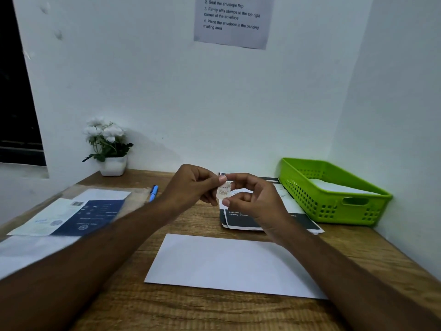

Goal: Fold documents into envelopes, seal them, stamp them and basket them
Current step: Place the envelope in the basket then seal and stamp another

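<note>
A small pale stamp (223,190) with scalloped edges is held up above the desk between both hands. My left hand (191,187) pinches its top edge with thumb and fingers. My right hand (256,199) pinches its lower right side. A plain white envelope (229,266) lies flat on the wooden desk (191,311) below the hands. The green plastic basket (334,189) stands at the back right with a white envelope inside it.
Black-and-white printed documents (241,222) lie behind my right hand, beside the basket. At the left lie a blue-and-white printed sheet (78,216), white paper and a blue pen (153,192). A white flower pot (112,149) stands at the back left. An instruction sheet (232,20) hangs on the wall.
</note>
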